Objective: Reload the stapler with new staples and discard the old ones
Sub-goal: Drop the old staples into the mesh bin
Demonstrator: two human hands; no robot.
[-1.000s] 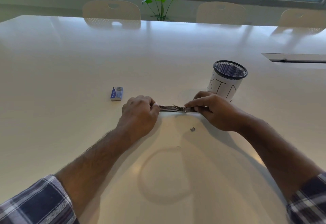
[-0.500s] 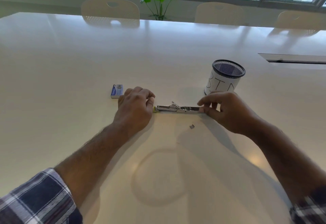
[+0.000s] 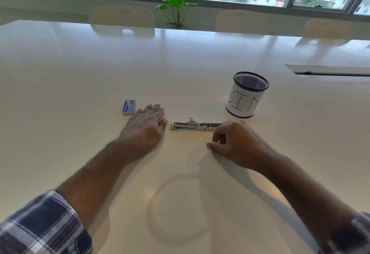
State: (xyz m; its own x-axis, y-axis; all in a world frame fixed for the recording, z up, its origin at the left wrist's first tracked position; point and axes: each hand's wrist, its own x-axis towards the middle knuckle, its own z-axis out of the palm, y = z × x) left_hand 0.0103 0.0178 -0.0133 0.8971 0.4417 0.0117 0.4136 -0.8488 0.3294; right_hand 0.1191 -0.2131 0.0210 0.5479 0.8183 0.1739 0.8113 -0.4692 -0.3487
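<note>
The stapler [image 3: 195, 126] lies opened out flat on the white table [image 3: 180, 69], a thin metal strip with a green left end. My left hand [image 3: 146, 127] rests flat with fingers spread, just left of that end, its thumb close to it but apart. A small blue staple box [image 3: 129, 107] sits beside the fingers of that hand. My right hand [image 3: 236, 143] is curled palm down in front of the stapler's right end, thumb and forefinger pinched toward the table. It covers the spot where a small scrap of old staples lay; the scrap is hidden.
A black mesh cup wrapped in paper marked BIN [image 3: 243, 103] stands behind the stapler's right end. A cable slot [image 3: 328, 71] runs along the far right of the table. Chairs [image 3: 121, 18] and a potted plant [image 3: 176, 7] line the far edge under the windows.
Both hands let go of the stapler. The left hand opened flat and shifted left toward the box. The right hand came toward me, down over the staple scrap.
</note>
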